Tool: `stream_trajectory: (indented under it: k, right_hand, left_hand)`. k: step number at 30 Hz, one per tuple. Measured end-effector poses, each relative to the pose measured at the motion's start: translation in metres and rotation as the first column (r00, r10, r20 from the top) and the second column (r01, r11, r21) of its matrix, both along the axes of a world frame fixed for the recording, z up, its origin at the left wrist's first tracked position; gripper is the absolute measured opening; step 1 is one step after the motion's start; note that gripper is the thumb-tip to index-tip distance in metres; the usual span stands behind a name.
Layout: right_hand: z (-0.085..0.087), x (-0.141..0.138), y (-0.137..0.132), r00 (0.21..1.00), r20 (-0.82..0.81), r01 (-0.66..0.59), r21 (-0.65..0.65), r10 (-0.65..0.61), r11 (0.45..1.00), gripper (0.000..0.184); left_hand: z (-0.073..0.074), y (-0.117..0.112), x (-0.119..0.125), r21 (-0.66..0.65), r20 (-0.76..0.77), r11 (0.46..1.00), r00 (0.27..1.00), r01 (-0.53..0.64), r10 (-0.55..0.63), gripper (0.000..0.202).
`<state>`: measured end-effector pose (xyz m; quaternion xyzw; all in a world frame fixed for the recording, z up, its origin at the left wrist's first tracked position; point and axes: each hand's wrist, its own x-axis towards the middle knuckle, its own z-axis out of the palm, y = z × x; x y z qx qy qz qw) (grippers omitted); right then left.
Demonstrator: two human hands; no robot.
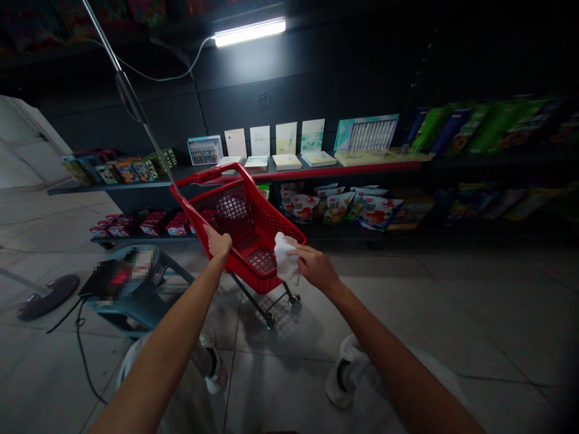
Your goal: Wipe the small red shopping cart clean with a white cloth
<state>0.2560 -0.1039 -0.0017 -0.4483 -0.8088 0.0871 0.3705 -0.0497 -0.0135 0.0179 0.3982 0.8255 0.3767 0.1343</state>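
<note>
A red plastic shopping cart (pixel 265 220) stands on the tiled floor in front of me, its handle on the far side. My left hand (pixel 218 243) is closed over the cart's left rim. In my right hand (pixel 314 265) is a crumpled white cloth (pixel 286 256), pinched between the fingers. The cloth lies against the cart's near right corner and hangs down its outside. Part of the fingertips is hidden by the cloth.
Behind the cart, a dark shelf (pixel 271 175) holds books, boxed pen sets and snack bags. A blue-grey stool (pixel 154 301) with blurred items stands to the left, near a round stand base (pixel 49 296). A thin metal pole (pixel 122 84) slants down toward the cart.
</note>
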Motion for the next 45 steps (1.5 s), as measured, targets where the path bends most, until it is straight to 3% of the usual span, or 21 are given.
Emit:
stream_trajectory:
  k: [3,6,11,16,20,24,31,36,40,45]
  right_hand:
    - [0.006,0.012,0.009,0.994,0.049,0.099,-0.002,-0.098,0.995,0.035]
    - [0.010,0.003,0.010,0.988,0.108,0.117,-0.045,-0.112,0.992,0.027]
    - [0.011,-0.052,-0.007,0.982,0.185,-0.017,-0.166,0.049,0.986,0.018]
    - [0.014,-0.104,-0.019,0.945,0.191,-0.193,-0.325,0.264,0.926,0.018]
    - [0.018,-0.123,-0.022,0.929,0.232,-0.190,-0.369,0.289,0.910,0.025]
    - [0.017,-0.129,-0.026,0.924,0.254,-0.197,-0.325,0.286,0.925,0.036]
    - [0.017,-0.107,-0.020,0.882,0.366,-0.188,-0.302,0.296,0.935,0.040]
    - [0.023,-0.066,-0.003,0.874,0.451,-0.038,-0.306,0.180,0.951,0.042]
    - [0.026,-0.033,0.010,0.849,0.519,0.105,-0.347,0.097,0.932,0.041]
    - [0.026,-0.018,0.005,0.838,0.544,0.175,-0.345,0.045,0.922,0.043]
  left_hand:
    - [0.000,-0.001,-0.008,-0.013,-0.005,1.000,1.000,0.002,-0.002,0.101]
    - [0.002,-0.003,-0.018,-0.035,-0.011,0.999,1.000,0.010,-0.011,0.100]
    - [0.007,-0.006,-0.026,-0.085,-0.035,0.996,0.999,-0.014,0.011,0.098]
    - [0.012,-0.007,-0.026,-0.144,-0.094,0.989,0.996,-0.022,0.009,0.095]
    - [0.013,-0.005,-0.029,-0.175,-0.134,0.984,0.991,-0.024,0.000,0.092]
    - [0.009,0.003,-0.035,-0.183,-0.146,0.983,0.989,-0.020,-0.007,0.090]
    - [0.004,0.009,-0.037,-0.159,-0.160,0.987,0.987,0.006,-0.031,0.090]
    - [0.008,0.007,-0.030,-0.187,-0.158,0.979,0.981,0.078,-0.108,0.093]
    - [0.009,0.003,-0.023,-0.182,-0.159,0.978,0.979,0.100,-0.129,0.093]
    - [0.009,-0.002,-0.005,-0.183,-0.142,0.975,0.978,0.124,-0.151,0.091]
